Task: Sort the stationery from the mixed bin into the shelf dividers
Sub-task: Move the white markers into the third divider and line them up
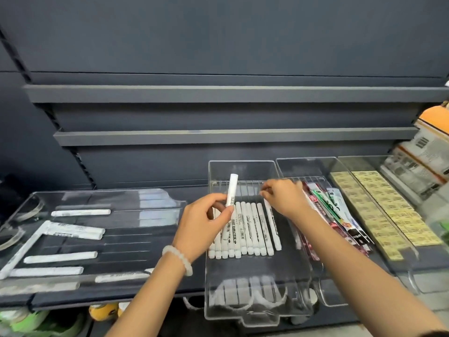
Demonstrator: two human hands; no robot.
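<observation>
Holding a white marker (231, 193) upright in the left hand (203, 223) — the fingers are curling round its lower half, thumb pinching against it, and the cap end is pointing up over the clear middle tray (255, 310). A pale bead bracelet (178, 260) is sitting on that wrist. The right hand (283, 198) is reaching in from the right, its fingers bunching at the top end of the rightmost marker (273, 226) in the tray, looks like a pinch on it, though the exact contact is a bit blurry.

In the middle tray a row of white markers (243, 231) is lying side by side, caps toward the near end, packed touching each other. The rightmost one is tilting slightly away from the rest.

Off to the left, a flat clear tray (116, 195) is sitting on the dark shelf (109, 297) with loose white markers (60, 257) scattered in it, mostly lying crosswise, one long one leaning diagonally across the left side.

To the right of the middle tray, another clear tray (328, 297) is holding flat packets (335, 215) in red, green and black, stacked on edge. Just beyond that, a third tray is carrying yellowish erasers (379, 210) in neat rows — then printed boxes (422, 156) at the far right edge.

Farther back, two grey shelf rails (218, 93) are running across a dark back panel.
</observation>
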